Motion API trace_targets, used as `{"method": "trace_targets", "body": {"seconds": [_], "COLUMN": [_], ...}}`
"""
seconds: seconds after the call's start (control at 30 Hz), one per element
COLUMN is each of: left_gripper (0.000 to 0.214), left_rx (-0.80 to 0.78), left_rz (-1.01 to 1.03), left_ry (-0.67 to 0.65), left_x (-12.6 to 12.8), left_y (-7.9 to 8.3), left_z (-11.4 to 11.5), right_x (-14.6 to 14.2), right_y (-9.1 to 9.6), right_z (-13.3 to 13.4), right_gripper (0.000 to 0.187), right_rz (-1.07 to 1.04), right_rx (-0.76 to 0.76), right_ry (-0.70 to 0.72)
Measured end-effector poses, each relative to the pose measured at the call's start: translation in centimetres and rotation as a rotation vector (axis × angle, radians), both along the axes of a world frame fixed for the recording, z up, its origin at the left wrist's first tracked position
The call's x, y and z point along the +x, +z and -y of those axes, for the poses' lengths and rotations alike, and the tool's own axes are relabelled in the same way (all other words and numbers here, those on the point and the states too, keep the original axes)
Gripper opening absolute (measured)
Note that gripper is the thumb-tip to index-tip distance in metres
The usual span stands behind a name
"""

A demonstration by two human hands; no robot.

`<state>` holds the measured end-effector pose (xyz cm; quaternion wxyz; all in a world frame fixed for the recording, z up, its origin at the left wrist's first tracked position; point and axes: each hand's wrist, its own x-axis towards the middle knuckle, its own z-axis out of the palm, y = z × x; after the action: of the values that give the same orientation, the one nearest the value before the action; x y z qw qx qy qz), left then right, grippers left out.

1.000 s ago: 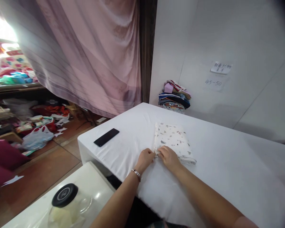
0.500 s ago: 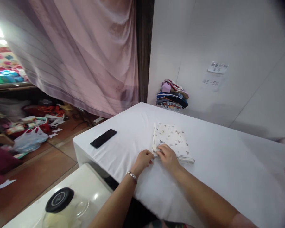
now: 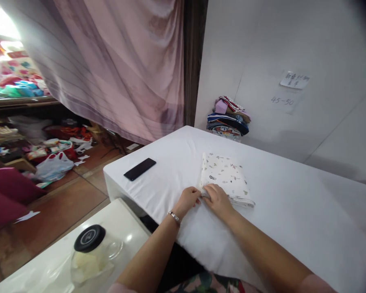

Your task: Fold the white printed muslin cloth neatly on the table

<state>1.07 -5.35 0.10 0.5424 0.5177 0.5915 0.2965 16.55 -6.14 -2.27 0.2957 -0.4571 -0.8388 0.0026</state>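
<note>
A folded white cloth (image 3: 225, 173) with a small scattered print lies flat on the white-covered table (image 3: 293, 203). Its near left corner is between my two hands. My left hand (image 3: 189, 198), with a silver bracelet at the wrist, pinches the edge of that corner. Beside it, my right hand (image 3: 218, 200) has its fingers closed over the near edge, with a bit of the cloth showing under the fingertips. The layers of the fold show along the near side, to the right of my right hand.
A black phone (image 3: 140, 169) rests on the table's left part. A glass jug with a black lid (image 3: 90, 238) stands on a pale surface (image 3: 122, 215) at lower left. Folded clothes (image 3: 228, 118) are stacked behind the table by the wall. A pink curtain (image 3: 134, 69) hangs at the back.
The view has shifted slightly, so everything sits a little further right. Both hands stay at the cloth's near left corner, whose left edge now looks flatter.
</note>
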Motion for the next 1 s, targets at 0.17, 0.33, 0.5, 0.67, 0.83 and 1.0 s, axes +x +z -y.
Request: {"method": "trace_targets", "body": {"seconds": [0.17,0.33,0.5,0.67,0.83,1.0], "left_gripper": [0.014,0.028,0.041,0.03,0.024,0.031], "left_rx": [0.012,0.026,0.034,0.186,0.236,0.268], "left_rz": [0.089,0.177,0.037,-0.204,-0.304,-0.398], "left_ry": [-0.035,-0.074,0.016,-0.007,-0.031,-0.014], "left_x": [-0.3,-0.9,-0.4,0.4,0.1,0.2], "left_y": [-0.3,-0.1,0.1,-0.7,-0.4,-0.1], "left_z": [0.1,0.3,-0.3,-0.8,-0.7,-1.3], "right_x": [-0.1,-0.3,-0.6,-0.5,2.8,7.8], "right_y": [0.2,1.3,1.0,1.4,3.4,2.3], "right_z": [-0.1,-0.1,0.0,0.4,-0.3,-2.3], "right_gripper": [0.019,0.015,0.013,0.013,0.024,0.035], "right_rz": [-0.032,-0.023,0.143,0.065,-0.1,0.076], "right_rx": [0.0,0.052,0.04,-0.068,-0.108,-0.182], "right_ry": [-0.049,-0.067,-0.04,-0.011,-0.016,-0.254]}}
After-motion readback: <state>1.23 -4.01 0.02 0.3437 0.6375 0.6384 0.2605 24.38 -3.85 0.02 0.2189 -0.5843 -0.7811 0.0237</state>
